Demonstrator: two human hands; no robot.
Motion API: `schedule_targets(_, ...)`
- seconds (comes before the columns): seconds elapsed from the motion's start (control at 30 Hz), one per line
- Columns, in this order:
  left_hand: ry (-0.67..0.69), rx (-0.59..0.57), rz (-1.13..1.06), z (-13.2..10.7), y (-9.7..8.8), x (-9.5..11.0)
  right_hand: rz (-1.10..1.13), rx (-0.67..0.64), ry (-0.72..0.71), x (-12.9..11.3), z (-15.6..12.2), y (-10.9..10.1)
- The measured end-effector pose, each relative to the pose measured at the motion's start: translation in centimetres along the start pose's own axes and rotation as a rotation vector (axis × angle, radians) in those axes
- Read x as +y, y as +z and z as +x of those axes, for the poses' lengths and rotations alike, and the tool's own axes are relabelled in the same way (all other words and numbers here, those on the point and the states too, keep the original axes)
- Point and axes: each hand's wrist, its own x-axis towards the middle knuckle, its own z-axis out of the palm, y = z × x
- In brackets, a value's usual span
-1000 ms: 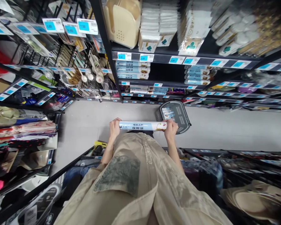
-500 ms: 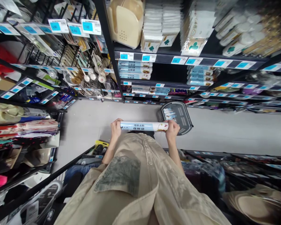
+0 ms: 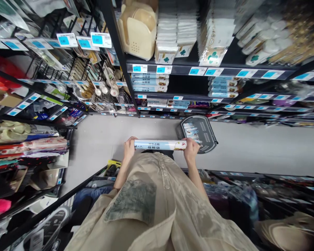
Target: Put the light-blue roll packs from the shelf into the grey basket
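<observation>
A long roll of food storage bags (image 3: 159, 144), wrapped in blue and white print, is stretched level between my two hands in front of my body. My left hand (image 3: 129, 148) grips its left end, and my right hand (image 3: 192, 150) is closed round the right end. Just beyond my right hand a grey shopping basket (image 3: 208, 134) stands on the floor. Inside it lie several blue and white rolls (image 3: 191, 130). Similar rolls (image 3: 149, 82) are stacked on the shelf ahead, with another stack (image 3: 223, 87) farther right.
Shelves with price tags (image 3: 164, 69) run across the front, holding a beige plastic holder (image 3: 138, 35) and packs of cotton swabs (image 3: 167, 45). Kitchen utensils (image 3: 111, 83) hang at the left. Grey floor (image 3: 102, 134) lies between the racks. Slippers (image 3: 52, 223) sit on a rack near my left side.
The roll has turned slightly in my hands, so its printing sits differently. My view has tilted a little, and the shelves, basket and hands appear slightly lower.
</observation>
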Motion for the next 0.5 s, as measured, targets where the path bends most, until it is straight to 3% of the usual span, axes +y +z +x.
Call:
schedule_targets(0.13,0.044,-0.163,0.201,1.0,-0.2,-0.4,-0.013,0.045,-0.017,0.7,0.2,0.2)
schedule_targets(0.27,0.128,-0.338,0.616,2.1,0.7,-0.4,-0.103,0.020,-0.087,1.5,0.2,0.2)
schedule_targets(0.37,0.230,-0.461,0.830,2.3,2.9,0.3,-0.244,-0.051,-0.199,1.8,0.0,0.2)
schedule_targets(0.5,0.502,-0.636,0.724,1.7,7.6,2.1,-0.340,-0.091,-0.298,2.3,0.2,-0.1)
